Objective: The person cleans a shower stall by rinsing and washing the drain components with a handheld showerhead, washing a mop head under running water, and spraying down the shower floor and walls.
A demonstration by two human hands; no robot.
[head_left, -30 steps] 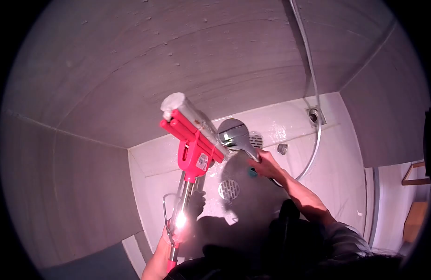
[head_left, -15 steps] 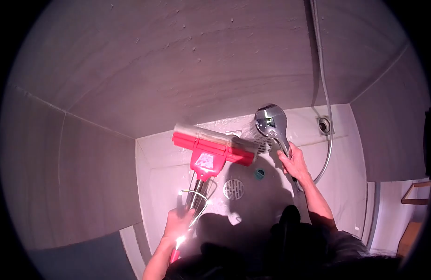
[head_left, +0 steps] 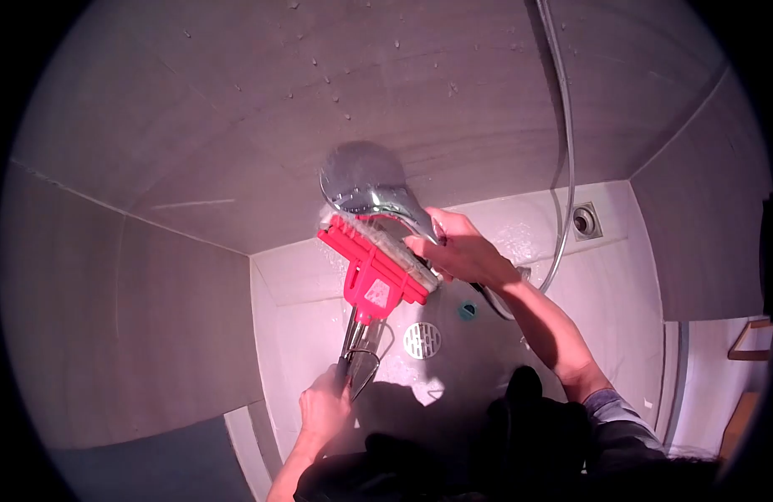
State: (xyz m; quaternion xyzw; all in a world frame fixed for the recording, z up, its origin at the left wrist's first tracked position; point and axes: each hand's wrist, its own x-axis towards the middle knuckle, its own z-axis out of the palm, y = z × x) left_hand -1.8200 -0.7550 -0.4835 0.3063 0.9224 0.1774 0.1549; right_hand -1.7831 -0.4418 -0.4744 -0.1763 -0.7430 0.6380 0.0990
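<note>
My left hand is closed round the metal pole of a sponge mop. The mop's red head points away from me, tilted, with its pale sponge strip along the far edge. My right hand grips the handle of a chrome shower head, which is held over the far left end of the mop head. Water sprays onto the sponge there. The right fingers hide part of the handle and lie close to the sponge's right end.
A silver hose hangs down the tiled wall. On the wet pale floor are a round slotted drain, a small green disc and a metal fitting in the far right corner. A wooden frame stands at the right.
My right hand has carried the shower head left, from the mop's right side to above its left end. The mop head has turned and its right end has dropped slightly nearer to me.
</note>
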